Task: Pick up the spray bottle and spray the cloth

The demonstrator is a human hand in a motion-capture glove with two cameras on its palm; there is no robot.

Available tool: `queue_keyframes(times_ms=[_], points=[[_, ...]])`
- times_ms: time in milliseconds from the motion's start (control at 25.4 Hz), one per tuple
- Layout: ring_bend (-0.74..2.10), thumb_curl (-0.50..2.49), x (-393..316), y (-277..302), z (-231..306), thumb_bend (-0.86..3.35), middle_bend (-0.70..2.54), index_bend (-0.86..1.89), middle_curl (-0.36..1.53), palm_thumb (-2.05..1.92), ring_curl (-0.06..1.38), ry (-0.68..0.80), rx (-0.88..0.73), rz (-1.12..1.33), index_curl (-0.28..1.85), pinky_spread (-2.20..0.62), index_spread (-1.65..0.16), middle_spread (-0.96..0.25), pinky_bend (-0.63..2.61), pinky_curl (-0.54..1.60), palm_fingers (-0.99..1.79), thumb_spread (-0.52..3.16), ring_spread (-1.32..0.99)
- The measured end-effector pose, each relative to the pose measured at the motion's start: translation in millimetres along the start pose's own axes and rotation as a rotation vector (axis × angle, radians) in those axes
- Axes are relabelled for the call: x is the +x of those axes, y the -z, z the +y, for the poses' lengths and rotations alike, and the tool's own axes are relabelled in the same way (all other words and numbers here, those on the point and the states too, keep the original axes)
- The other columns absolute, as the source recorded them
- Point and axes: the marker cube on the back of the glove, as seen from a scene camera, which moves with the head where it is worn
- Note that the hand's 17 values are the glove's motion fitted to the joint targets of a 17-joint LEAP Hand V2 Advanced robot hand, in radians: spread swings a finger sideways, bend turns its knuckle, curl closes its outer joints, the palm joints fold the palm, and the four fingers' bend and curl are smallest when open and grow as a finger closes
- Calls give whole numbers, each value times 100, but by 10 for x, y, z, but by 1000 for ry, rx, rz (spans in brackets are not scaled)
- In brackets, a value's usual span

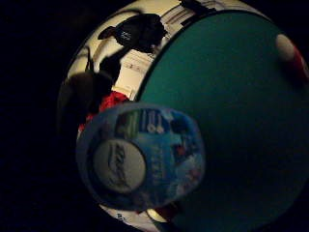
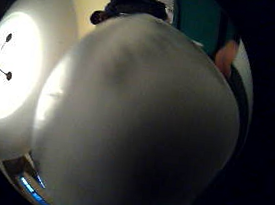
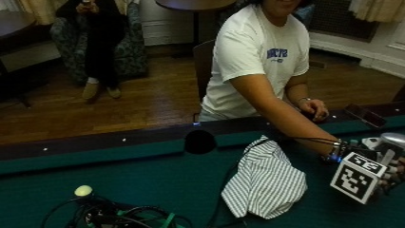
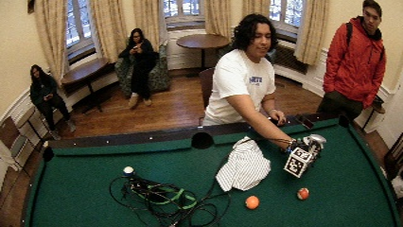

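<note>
Right hand (image 3: 387, 172) grips spray bottle (image 1: 142, 157), beside striped cloth (image 3: 265, 178).

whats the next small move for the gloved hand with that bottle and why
Probably turn the spray bottle so its nozzle faces the striped cloth, then squeeze the trigger. The gloved right hand already has the bottle up off the green table, and the palm views show the bottle close against the palm. The cloth lies apart, beside the hand toward the person's own right, so aiming comes first.

An orange ball (image 4: 252, 202) lay on the green pool table (image 4: 82, 189), a tangle of cables (image 4: 157, 198) at its nine o'clock.
</note>
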Motion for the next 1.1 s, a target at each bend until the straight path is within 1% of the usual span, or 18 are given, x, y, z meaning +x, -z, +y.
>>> queue_keyframes(times_ms=[39,79,197,355,434,631,907,1104], points=[[64,75,17,35,70,-8,63,27,52,75,43,-15,-22,39,63,-13,-29,-18,30,38,99,69,-17],[60,73,26,80,150,-9,56,26,50,69,43,-27,-44,80,62,-8,-31,-18,29,38,85,74,-16],[54,66,24,279,421,-10,41,18,46,59,44,-46,-94,209,61,1,-33,-16,36,42,57,80,-15],[50,60,51,660,801,-8,28,8,41,51,39,-27,-107,442,52,8,-36,-14,41,40,50,86,-13],[49,57,-32,839,978,-7,26,8,40,49,38,-6,-89,511,48,10,-37,-14,42,39,50,88,-13],[48,51,-338,1157,1449,-5,23,8,38,44,36,53,-84,626,41,14,-38,-13,44,38,49,93,-12],[48,46,-773,1414,2087,-4,23,9,38,40,36,147,-109,768,35,17,-39,-12,43,37,49,96,-11],[48,43,-954,1580,2393,-4,23,9,38,39,36,176,-111,832,31,17,-40,-11,42,37,48,97,-11]])
